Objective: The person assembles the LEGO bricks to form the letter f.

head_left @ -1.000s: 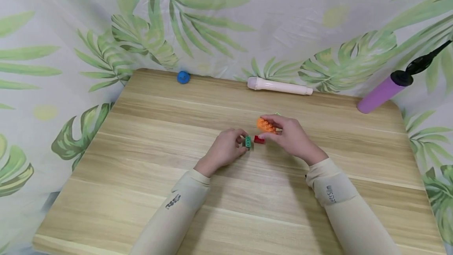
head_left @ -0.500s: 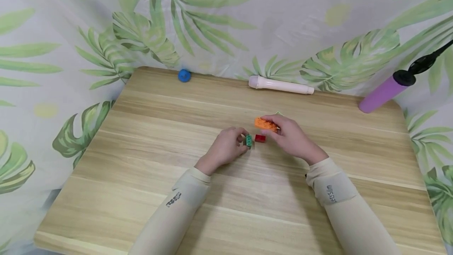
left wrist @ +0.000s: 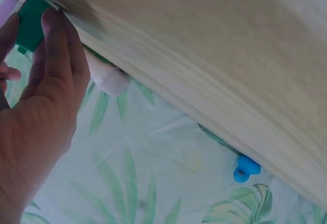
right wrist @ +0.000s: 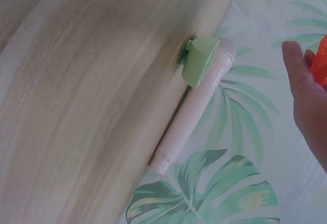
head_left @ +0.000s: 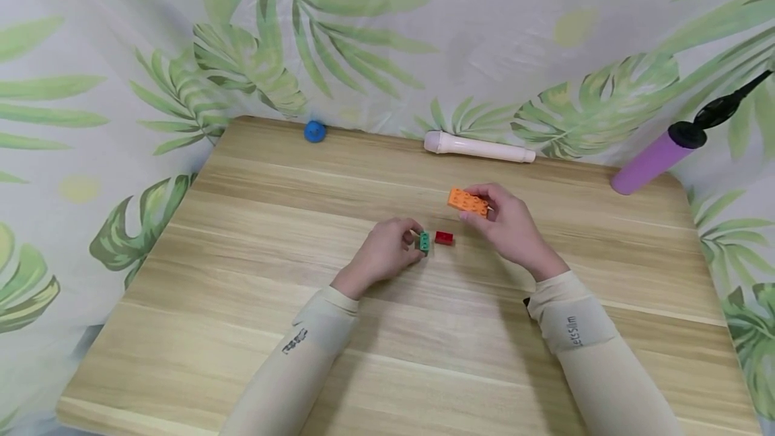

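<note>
My left hand (head_left: 384,249) pinches a green toy building brick (head_left: 424,242) between thumb and fingers, low over the wooden table (head_left: 290,254). That green brick (left wrist: 31,24) shows larger at the upper left of the left wrist view. Just to its right, a small red brick (head_left: 444,238) lies on the table. My right hand (head_left: 511,227) grips an orange studded brick (head_left: 463,199) by its right end, raised beyond the red one. Only an edge of the orange brick (right wrist: 321,66) enters the right wrist view.
A pale green brick (right wrist: 200,60) sits on the table, hidden behind my right hand in the head view. Along the back edge lie a pink microphone (head_left: 484,148) and a small blue ball-like toy (head_left: 314,131). A purple hand pump (head_left: 650,161) stands at the back right corner.
My right hand has carried the orange brick up and to the right, away from the red brick, and turned its studs into view. My left hand stays almost still with the green brick.
</note>
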Available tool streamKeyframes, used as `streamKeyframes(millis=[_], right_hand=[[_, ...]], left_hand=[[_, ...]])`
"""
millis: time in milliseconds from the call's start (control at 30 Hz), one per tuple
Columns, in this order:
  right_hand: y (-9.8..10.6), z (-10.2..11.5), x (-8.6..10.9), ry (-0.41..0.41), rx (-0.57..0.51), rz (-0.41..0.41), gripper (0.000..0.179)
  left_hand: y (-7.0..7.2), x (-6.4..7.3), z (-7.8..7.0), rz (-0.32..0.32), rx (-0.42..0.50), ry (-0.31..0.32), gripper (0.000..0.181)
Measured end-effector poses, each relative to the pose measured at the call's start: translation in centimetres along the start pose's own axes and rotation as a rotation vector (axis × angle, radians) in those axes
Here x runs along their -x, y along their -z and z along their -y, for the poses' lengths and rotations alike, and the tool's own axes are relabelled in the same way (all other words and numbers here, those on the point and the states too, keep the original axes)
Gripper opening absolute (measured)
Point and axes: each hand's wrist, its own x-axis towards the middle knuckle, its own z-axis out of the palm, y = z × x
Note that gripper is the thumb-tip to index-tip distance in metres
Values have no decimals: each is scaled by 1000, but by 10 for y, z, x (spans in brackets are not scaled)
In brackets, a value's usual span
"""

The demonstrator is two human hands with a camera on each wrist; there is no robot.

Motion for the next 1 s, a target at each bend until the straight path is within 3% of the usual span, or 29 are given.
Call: streamKeyframes(millis=[667, 1000], right_hand=[[1, 1, 1, 118, 84, -100, 42], [-15, 4, 3, 81, 175, -10, 38]], left_hand=[[-1, 0, -2, -5, -23, -7, 36], [-1, -1, -2, -7, -29, -7, 37]])
